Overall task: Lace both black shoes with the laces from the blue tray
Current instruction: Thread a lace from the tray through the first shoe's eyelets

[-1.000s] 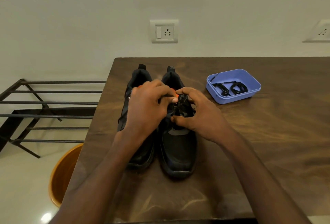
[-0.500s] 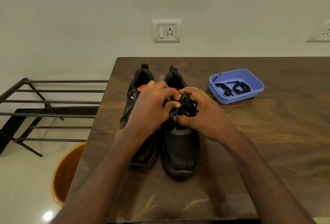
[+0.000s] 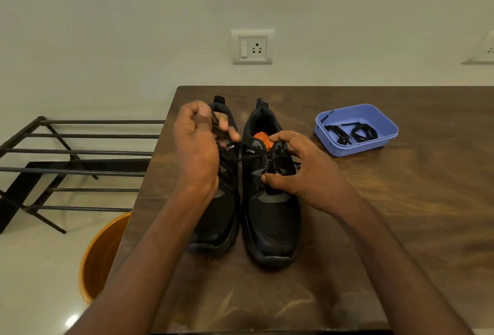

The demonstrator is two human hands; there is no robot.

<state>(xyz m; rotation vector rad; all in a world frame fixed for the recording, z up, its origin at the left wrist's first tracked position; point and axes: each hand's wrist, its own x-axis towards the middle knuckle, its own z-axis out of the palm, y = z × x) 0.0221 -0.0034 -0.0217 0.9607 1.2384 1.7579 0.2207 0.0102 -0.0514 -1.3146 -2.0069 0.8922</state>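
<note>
Two black mesh shoes (image 3: 270, 217); blue plastic tray (image 3: 385, 126) holds two coiled black laces (image 3: 350, 134); left hand (image 3: 197, 153) pinches a lace end; right hand (image 3: 307, 174) grips the eyelets.

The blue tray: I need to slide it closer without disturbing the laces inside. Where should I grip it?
Pinch the blue tray's near-left wall from above, thumb outside. That rim is bare; the laces lie toward the middle.

Left hand (image 3: 196, 145) raised, fingers curled (pinching); right hand (image 3: 307, 171) lower, thumb and fingers spread.
</note>
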